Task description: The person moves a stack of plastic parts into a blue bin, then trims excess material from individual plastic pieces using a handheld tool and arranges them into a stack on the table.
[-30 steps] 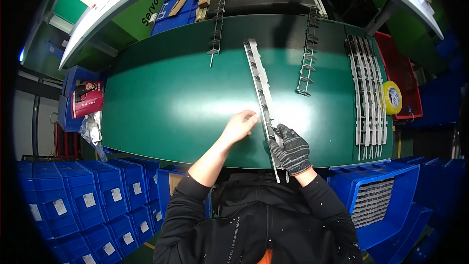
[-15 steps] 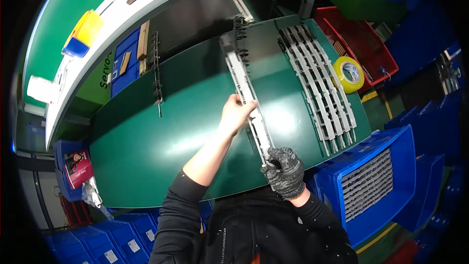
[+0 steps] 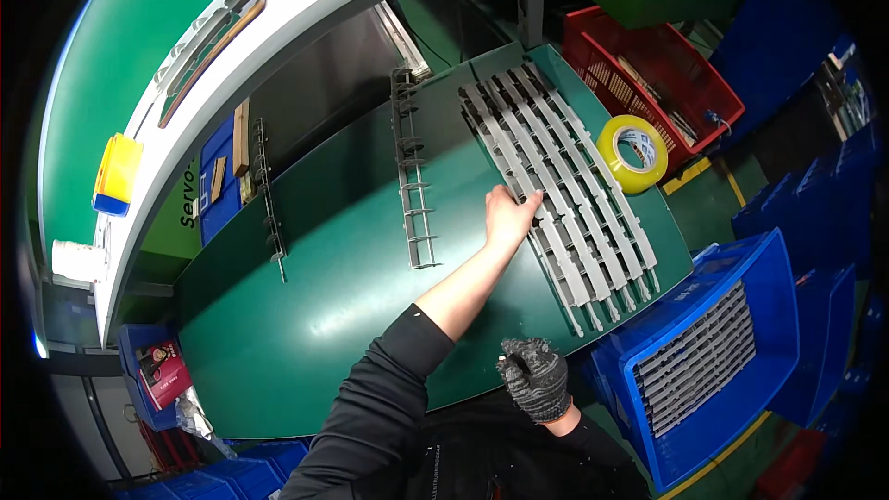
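Note:
Several long grey slatted plastic strips [image 3: 593, 208] lie side by side on the right part of the green table [image 3: 315, 315]. At the left edge of this row, my bare left hand [image 3: 510, 220] is closed on the outermost grey strip [image 3: 558, 259], thumb on top, about midway along it. My right hand [image 3: 537, 381], in a dark grey knit glove, is curled at the table's near edge, apart from the strips. A small pale tip shows by its fingers; what it belongs to is hidden.
A thin ribbed rack [image 3: 412, 176] stands left of the strips, another [image 3: 269, 194] farther left. A yellow tape roll [image 3: 633, 154] and red crate [image 3: 690, 83] are at the far right. A blue bin [image 3: 713, 426] of similar strips stands beyond the table's right edge.
The grey strip that both hands held mid-table has moved right and now lies beside the others. My right hand has come off it and drawn back toward me. The view has shifted.

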A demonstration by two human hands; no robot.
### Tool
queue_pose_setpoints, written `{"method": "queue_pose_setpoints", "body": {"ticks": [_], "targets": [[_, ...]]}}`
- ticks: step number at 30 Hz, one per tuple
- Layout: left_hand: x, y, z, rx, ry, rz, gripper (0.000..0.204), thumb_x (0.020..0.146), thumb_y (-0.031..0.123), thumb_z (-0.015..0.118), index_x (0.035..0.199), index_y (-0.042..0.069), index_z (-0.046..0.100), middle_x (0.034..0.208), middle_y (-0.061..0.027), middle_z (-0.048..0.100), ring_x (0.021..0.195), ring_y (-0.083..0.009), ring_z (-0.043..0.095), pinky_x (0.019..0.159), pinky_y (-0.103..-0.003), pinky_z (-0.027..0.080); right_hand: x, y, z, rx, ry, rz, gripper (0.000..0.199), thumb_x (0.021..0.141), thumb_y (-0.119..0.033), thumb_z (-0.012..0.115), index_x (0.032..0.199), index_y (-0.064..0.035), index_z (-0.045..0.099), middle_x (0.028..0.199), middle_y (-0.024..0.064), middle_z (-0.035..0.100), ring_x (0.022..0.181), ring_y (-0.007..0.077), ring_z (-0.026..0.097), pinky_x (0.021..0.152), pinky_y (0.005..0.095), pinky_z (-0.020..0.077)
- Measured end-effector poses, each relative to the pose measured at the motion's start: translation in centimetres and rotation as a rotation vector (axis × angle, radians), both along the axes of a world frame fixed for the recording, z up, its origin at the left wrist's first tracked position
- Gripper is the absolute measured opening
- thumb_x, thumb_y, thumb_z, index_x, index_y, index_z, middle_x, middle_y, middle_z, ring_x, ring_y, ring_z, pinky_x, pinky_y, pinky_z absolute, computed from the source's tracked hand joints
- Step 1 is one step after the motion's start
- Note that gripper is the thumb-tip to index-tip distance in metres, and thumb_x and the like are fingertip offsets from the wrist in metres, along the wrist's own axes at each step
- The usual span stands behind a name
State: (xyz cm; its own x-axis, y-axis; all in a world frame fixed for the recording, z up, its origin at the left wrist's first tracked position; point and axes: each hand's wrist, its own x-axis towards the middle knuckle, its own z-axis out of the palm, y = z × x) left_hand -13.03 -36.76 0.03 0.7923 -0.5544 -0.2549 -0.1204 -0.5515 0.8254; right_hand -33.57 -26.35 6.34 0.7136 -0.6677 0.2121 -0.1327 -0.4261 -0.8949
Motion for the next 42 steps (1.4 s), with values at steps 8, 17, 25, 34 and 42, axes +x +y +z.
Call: {"method": "queue_pose_setpoints", "body": {"ticks": [8,17,25,34,42], "targets": [[7.1,8.1,3.7,-0.155,-0.338,0.017,0.040,0.080,0.030,0.061,0.103,-0.002,0.055,0.096,-0.0162,0.056,0.083,-0.0236,0.058,0.078,-0.034,0.045,4.5,-1.2,-1.4,0.040,0.066,0.084,0.020,0.072,-0.008,0.065,0.091,-0.0054,0.062,0.079,0.0119,0.061,0.072,0.0288,0.059,0.065,0.0360,0.0477],[28.6,33.4,0.2,0.674,-0.899,0.236,0.054,0.078,0.032,0.060,0.129,0.021,0.043,0.139,-0.0159,0.030,0.126,-0.0353,0.030,0.103,-0.042,0.027,22.2,-5.7,0.5,-0.325,0.755,0.255,0.070,0.071,-0.048,0.065,0.125,-0.0096,0.044,0.125,0.0165,0.043,0.115,0.0284,0.044,0.091,0.0385,0.0427],[14.4,36.4,-0.7,0.370,-0.754,0.077,0.060,0.079,0.022,0.060,0.132,0.007,0.036,0.137,-0.0170,0.031,0.128,-0.0359,0.027,0.104,-0.043,0.025,22.2,2.4,-2.1,-0.337,0.768,0.404,0.065,0.071,-0.045,0.064,0.124,-0.0135,0.044,0.117,0.0179,0.047,0.108,0.0310,0.048,0.086,0.0416,0.0444],[-7.5,41.6,1.2,0.148,-0.542,0.181,0.055,0.075,0.016,0.061,0.125,0.003,0.041,0.135,-0.0200,0.032,0.127,-0.0368,0.026,0.104,-0.048,0.021,10.2,11.3,-2.5,-0.376,0.464,0.687,0.059,0.073,-0.046,0.061,0.119,-0.0113,0.050,0.113,0.0179,0.051,0.109,0.0322,0.048,0.090,0.0409,0.0416],[2.1,40.4,0.9,0.344,-0.326,0.396,0.066,0.072,0.028,0.069,0.124,-0.001,0.042,0.110,-0.0156,0.051,0.099,-0.0261,0.052,0.084,-0.034,0.043,5.4,11.8,-3.3,0.101,0.305,0.586,0.027,0.080,-0.025,0.058,0.095,-0.0036,0.061,0.088,0.0166,0.060,0.084,0.0361,0.055,0.077,0.0410,0.0448]]}}
